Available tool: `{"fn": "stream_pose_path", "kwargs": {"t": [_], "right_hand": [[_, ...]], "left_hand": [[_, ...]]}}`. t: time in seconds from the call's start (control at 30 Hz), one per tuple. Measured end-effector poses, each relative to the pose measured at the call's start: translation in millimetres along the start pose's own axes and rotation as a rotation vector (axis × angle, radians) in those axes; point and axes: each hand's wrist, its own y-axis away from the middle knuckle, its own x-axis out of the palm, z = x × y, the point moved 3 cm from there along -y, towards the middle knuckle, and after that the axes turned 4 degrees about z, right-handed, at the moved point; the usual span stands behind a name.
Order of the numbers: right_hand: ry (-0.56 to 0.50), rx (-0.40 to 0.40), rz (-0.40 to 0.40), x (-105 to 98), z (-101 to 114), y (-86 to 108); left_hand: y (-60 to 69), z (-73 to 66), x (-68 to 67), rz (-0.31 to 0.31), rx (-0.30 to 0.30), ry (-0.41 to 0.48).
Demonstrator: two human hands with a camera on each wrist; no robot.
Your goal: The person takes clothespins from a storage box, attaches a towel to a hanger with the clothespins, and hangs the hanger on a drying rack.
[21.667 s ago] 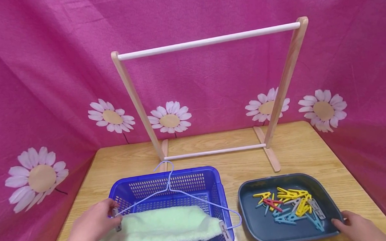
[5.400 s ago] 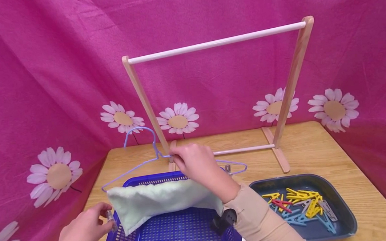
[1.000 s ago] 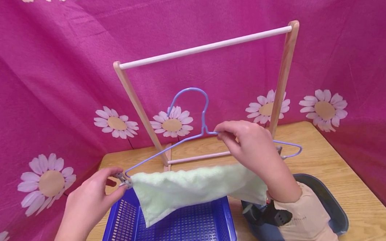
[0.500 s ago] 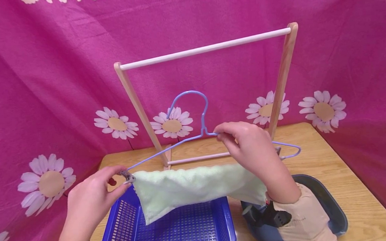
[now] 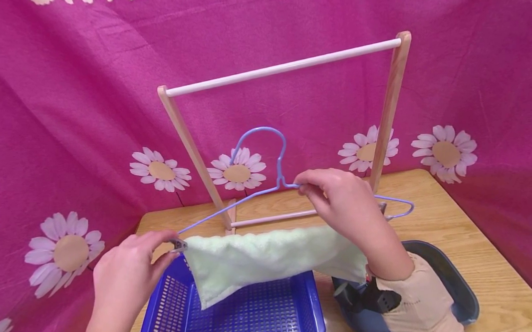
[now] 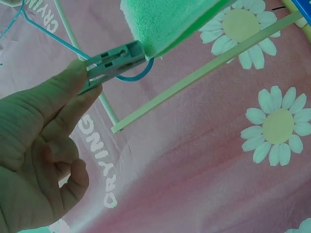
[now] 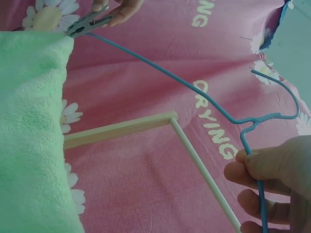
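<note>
My right hand (image 5: 342,202) pinches a blue wire hanger (image 5: 225,209) just right of its hook and holds it up, as the right wrist view also shows. A pale green towel (image 5: 270,256) hangs along the hanger's lower bar. At the towel's upper left corner, my left hand (image 5: 127,268) pinches a grey clothespin (image 5: 179,245) between thumb and fingers. In the left wrist view, the clothespin's (image 6: 116,63) nose is over the towel corner and the hanger wire. A second grey clothespin (image 5: 383,208) sits near the hanger's right end, partly hidden by my right arm.
Below the towel stands a blue plastic basket (image 5: 316,304). A dark tray (image 5: 466,291) lies to the right, mostly behind my right sleeve. Behind the hanger rises a wooden rack with a white top rail (image 5: 283,67). Pink flowered cloth surrounds the table (image 5: 450,226).
The hanger and towel have been raised out of the basket and moved right. Over the last second, my left hand brought the clothespin rightward onto the towel's left corner and the hanger, which dipped slightly.
</note>
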Motion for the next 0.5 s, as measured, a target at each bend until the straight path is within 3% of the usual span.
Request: {"fn": "stream_pose_path", "kwargs": {"t": [0.3, 0.5], "right_hand": [[-0.024, -0.016, 0.014, 2.0, 0.4, -0.3], [-0.016, -0.036, 0.014, 3.5, 1.3, -0.3]], "left_hand": [[1.8, -2.3, 2.4, -0.068, 0.003, -0.043], [2.6, -3.5, 4.5, -0.073, -0.012, -0.052]]}}
